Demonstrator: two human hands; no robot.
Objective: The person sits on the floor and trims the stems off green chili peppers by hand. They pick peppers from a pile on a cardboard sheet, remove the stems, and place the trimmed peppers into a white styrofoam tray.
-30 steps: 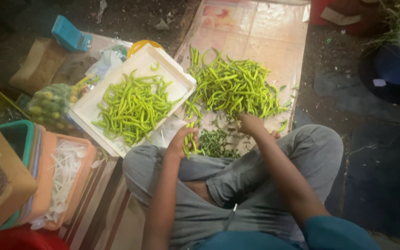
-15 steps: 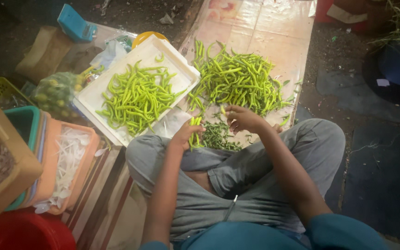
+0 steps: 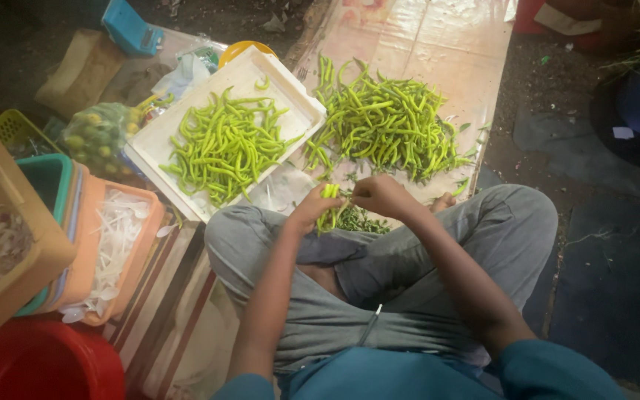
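Change: right hand [image 3: 381, 195] has drawn back from the loose chilli pile [image 3: 387, 122] to meet the left hand [image 3: 312, 209].
Chillies: small bunch of green chillies [image 3: 330, 210] gripped in the left fingers, right fingers pinching its top.
Room: white tray [image 3: 158, 141] just left; discarded stems [image 3: 357, 220] below the hands.

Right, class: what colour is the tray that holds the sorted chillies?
White. The tray shows best in the head view, left of the loose chilli pile.

L hand [image 3: 312, 207] fingers curled shut | R hand [image 3: 379, 194] pinching (just beside L) | both forearms extended fwd
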